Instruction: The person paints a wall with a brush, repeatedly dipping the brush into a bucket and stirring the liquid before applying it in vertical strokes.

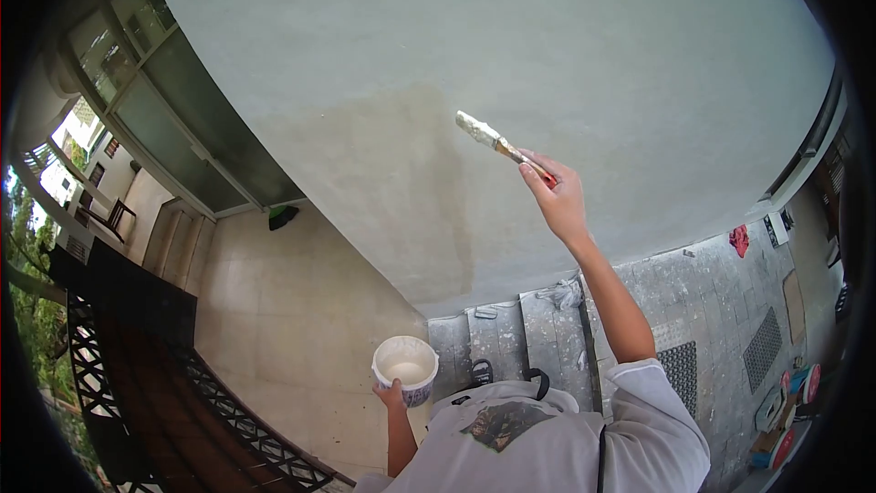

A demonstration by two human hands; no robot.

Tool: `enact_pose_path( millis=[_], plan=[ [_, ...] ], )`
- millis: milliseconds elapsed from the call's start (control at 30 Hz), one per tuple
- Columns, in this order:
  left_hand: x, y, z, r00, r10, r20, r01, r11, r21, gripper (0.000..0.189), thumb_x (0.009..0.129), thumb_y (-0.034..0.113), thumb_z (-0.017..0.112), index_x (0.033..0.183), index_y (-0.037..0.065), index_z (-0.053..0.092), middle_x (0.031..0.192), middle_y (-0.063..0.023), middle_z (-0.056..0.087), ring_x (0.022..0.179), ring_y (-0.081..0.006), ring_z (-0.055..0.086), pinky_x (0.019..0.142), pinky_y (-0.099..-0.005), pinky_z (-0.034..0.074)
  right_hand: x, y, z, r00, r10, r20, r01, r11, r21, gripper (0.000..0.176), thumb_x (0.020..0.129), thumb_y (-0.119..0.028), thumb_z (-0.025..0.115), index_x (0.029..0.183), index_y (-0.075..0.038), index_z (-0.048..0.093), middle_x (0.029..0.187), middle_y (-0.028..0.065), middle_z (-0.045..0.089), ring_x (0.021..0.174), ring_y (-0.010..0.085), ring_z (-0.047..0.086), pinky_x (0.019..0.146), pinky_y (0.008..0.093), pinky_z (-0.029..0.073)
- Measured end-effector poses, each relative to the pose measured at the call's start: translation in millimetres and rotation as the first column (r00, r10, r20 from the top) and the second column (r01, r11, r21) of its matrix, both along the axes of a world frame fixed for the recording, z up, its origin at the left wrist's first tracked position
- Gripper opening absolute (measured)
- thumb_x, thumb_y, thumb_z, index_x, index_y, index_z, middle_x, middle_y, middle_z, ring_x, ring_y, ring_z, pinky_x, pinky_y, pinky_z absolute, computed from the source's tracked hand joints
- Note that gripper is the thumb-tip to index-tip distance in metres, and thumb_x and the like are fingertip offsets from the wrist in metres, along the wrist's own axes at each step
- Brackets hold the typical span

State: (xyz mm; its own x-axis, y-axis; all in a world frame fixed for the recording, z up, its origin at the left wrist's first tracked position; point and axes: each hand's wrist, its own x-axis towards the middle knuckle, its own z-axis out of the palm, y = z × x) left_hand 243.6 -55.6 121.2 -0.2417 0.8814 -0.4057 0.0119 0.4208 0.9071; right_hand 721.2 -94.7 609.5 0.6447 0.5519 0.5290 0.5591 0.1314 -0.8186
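Note:
A paintbrush [500, 141] with white-coated bristles is in my right hand [558, 196], which grips its handle with closed fingers. The brush points up and left in front of a pale wall [566, 64]; whether its tip touches the wall I cannot tell. A darker beige patch [401, 164] shows on the wall left of the brush. Low in the view, my left hand [391, 393] holds the rim and side of a white bucket [417, 394] with pale paint inside.
Grey steps [497, 342] spattered with white lie below the wall. A black lattice railing [246, 415] curves along the lower left. Glass doors [173, 141] stand at the left. Shoes [776, 443], mats [763, 349] and a red cloth [739, 240] are on the right-hand floor.

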Motion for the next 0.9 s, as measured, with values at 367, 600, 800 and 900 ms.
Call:
enact_pose_path(
  millis=[367,600,800,900],
  plan=[
    [-122.8,-52.6,-26.3,0.930,0.361,0.072,-0.259,0.780,-0.569,0.065,0.074,0.004,0.060,0.126,0.003,0.023,0.110,-0.0177,0.050,0.079,-0.0270,0.060,0.055,-0.0376,0.052,-7.1,17.4,-72.8,0.740,-0.117,0.663,0.405,0.864,-0.300,0.038,0.088,-0.019,0.062,0.126,-0.026,0.059,0.061,0.0042,0.049,0.055,0.0204,0.054,0.049,0.0358,0.043],
    [-140.4,-96.4,-34.6,0.927,0.374,0.030,-0.270,0.720,-0.640,0.060,0.074,0.006,0.060,0.123,0.002,0.025,0.104,-0.0163,0.050,0.075,-0.0249,0.058,0.052,-0.0355,0.050,-4.8,-7.2,-38.5,0.662,-0.004,0.749,0.365,0.875,-0.318,0.039,0.088,-0.020,0.061,0.126,-0.029,0.058,0.059,0.0024,0.047,0.051,0.0190,0.051,0.045,0.0355,0.043],
    [-131.7,-99.9,-33.9,0.941,0.338,0.035,-0.240,0.733,-0.637,0.056,0.075,0.008,0.060,0.119,0.001,0.027,0.099,-0.0151,0.050,0.072,-0.0235,0.057,0.051,-0.0340,0.048,-12.7,7.3,49.7,0.474,-0.068,0.878,0.411,0.899,-0.152,0.047,0.086,-0.014,0.064,0.130,-0.026,0.054,0.059,-0.0003,0.045,0.048,0.0134,0.048,0.041,0.0306,0.040],
    [-123.0,-92.2,-35.9,0.946,0.320,0.057,-0.215,0.746,-0.630,0.054,0.075,0.008,0.060,0.117,0.001,0.028,0.097,-0.0146,0.050,0.071,-0.0227,0.056,0.051,-0.0333,0.048,-7.1,16.1,53.8,0.423,-0.047,0.905,0.443,0.882,-0.161,0.054,0.083,-0.010,0.063,0.133,-0.027,0.051,0.060,-0.0009,0.045,0.050,0.0130,0.050,0.040,0.0295,0.041]
  ],
)
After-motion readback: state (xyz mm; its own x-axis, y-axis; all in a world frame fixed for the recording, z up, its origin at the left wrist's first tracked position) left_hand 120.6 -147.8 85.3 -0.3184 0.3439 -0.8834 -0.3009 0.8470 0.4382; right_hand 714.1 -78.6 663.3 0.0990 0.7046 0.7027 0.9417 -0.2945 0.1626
